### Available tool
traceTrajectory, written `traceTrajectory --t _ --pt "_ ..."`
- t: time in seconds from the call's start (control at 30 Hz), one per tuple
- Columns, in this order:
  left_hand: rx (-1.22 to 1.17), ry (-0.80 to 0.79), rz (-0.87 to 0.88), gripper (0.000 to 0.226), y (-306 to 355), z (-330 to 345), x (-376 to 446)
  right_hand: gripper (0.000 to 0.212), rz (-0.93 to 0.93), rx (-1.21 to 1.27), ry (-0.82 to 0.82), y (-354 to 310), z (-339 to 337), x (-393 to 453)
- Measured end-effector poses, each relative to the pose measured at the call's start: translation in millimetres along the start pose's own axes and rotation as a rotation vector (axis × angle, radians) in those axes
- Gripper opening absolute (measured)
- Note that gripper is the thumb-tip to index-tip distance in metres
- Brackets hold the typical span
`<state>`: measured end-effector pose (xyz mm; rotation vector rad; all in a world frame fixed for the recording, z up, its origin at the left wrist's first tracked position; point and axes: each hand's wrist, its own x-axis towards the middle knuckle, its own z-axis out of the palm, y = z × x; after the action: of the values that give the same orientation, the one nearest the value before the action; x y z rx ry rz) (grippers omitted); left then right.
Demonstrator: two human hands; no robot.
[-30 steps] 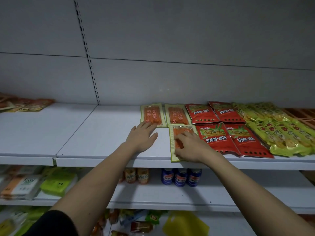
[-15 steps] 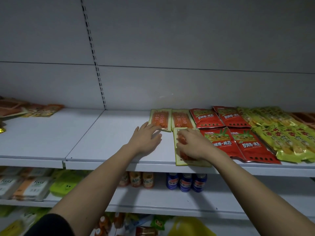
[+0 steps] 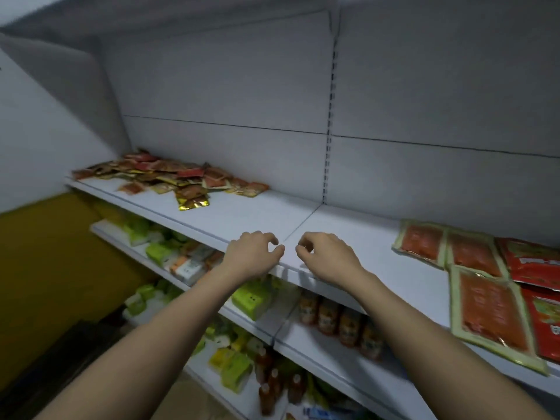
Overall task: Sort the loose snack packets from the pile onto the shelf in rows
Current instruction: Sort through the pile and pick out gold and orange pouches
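Observation:
A pile of loose snack packets (image 3: 169, 177), red, orange and gold, lies at the far left of the white shelf (image 3: 236, 216). At the right, orange packets with pale green borders (image 3: 491, 310) lie flat in rows beside red packets (image 3: 533, 262). My left hand (image 3: 251, 253) and my right hand (image 3: 324, 256) hover side by side over the shelf's front edge, between the pile and the rows. Both have loosely curled fingers and hold nothing.
Lower shelves carry green and white packs (image 3: 251, 298), orange jars (image 3: 333, 319) and bottles (image 3: 269, 386). A slotted upright (image 3: 328, 131) splits the grey back panel. A yellow wall (image 3: 45, 268) and a white wall stand at the left.
The view has swung left, bringing the pile into sight. My right hand has left the orange packet, my left hand has lifted off the shelf, and both have moved left, fingers now curled.

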<state>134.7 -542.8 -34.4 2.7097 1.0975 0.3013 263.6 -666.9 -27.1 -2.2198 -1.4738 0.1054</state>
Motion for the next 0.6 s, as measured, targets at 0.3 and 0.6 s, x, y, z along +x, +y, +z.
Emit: traceTrajectory --t 0.3,0.6 --pt "-0.024 0.080 -0.160 0.040 -168.4 -59.1 11.5 0.024 -0.092 -0.014 -0.083 -129.2 63.7 114.5" --pt "-0.126 0.142 -0.237 0.034 -301.9 -95.1 47.4 0.020 -0.136 0.017 -0.140 -238.4 140.1 220.9"
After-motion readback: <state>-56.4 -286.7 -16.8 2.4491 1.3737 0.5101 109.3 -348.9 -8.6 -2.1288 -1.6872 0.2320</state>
